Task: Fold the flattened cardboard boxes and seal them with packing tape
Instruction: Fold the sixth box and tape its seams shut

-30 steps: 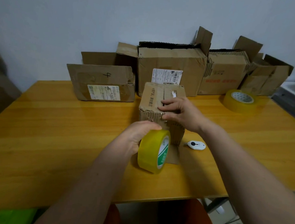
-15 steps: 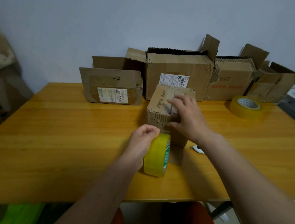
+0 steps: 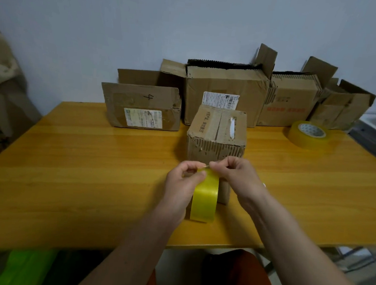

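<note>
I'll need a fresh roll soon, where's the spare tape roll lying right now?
In the head view, the flat-lying yellow tape roll sits far right on the wooden table, before the rightmost cardboard boxes.

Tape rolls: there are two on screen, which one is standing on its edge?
The yellow roll gripped by the left hand, with the right hand pinching at its top. The other roll lies flat at the table's far right.

A wooden bench [image 3: 90,168] carries a small box [image 3: 216,135], four boxes [image 3: 227,93] along the wall, and a tape roll [image 3: 306,138].
</note>
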### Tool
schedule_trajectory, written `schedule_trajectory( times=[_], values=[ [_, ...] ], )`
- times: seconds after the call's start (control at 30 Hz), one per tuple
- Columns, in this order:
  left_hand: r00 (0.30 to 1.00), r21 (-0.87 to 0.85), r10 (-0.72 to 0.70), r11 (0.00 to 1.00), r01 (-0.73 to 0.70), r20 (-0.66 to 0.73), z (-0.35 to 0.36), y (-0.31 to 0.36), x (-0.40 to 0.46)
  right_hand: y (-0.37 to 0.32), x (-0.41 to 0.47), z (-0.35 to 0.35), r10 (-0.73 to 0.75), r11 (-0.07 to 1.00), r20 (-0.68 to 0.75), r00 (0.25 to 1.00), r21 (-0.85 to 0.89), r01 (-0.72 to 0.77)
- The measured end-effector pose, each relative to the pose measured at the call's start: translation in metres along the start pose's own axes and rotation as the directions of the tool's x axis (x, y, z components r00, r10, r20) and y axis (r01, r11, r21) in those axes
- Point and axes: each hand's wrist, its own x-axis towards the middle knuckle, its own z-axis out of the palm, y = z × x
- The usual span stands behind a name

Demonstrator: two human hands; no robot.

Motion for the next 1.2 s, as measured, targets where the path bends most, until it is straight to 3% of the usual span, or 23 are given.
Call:
schedule_trajectory(
  times=[0.13,0.2,0.3,0.37,0.77,1.0,1.07,1.2],
  values=[
    [0.999,0.045,0.04,0.998,-0.039,-0.029,0.001,0.002,-0.005,0.004,0.0,0.011,0.077,0.973,-0.028,0.997,0.222,-0.069],
    [0.985,0.165,0.168,0.973,-0.159,-0.041,0.0,0.001,-0.008,0.005,-0.001,0.012,0.076,0.967,-0.036,0.996,0.247,-0.065],
    [0.919,0.38,0.395,0.847,-0.373,0.021,-0.002,0.0,-0.011,0.006,-0.002,0.011,0.067,0.966,-0.053,0.996,0.253,-0.051],
    [0.894,0.408,0.445,0.809,-0.423,0.045,-0.002,0.0,-0.012,0.007,-0.003,0.009,0.064,0.963,-0.054,0.996,0.265,-0.048],
    [0.895,0.554,0.443,0.736,-0.389,0.04,-0.002,0.009,-0.008,0.011,-0.007,0.007,-0.006,0.979,-0.042,0.999,0.205,0.015],
    [0.936,0.543,0.353,0.786,-0.296,-0.002,0.004,0.008,0.0,0.013,-0.017,-0.011,-0.237,0.97,0.042,0.971,-0.046,0.239],
    [0.937,0.53,0.35,0.793,-0.302,0.011,0.01,0.008,-0.001,0.012,-0.019,-0.016,-0.224,0.965,0.045,0.974,-0.133,0.228],
    [0.942,0.489,0.33,0.814,-0.314,0.055,0.02,0.007,-0.006,0.009,-0.021,-0.028,-0.157,0.981,-0.038,0.987,-0.122,0.151]
  ],
)
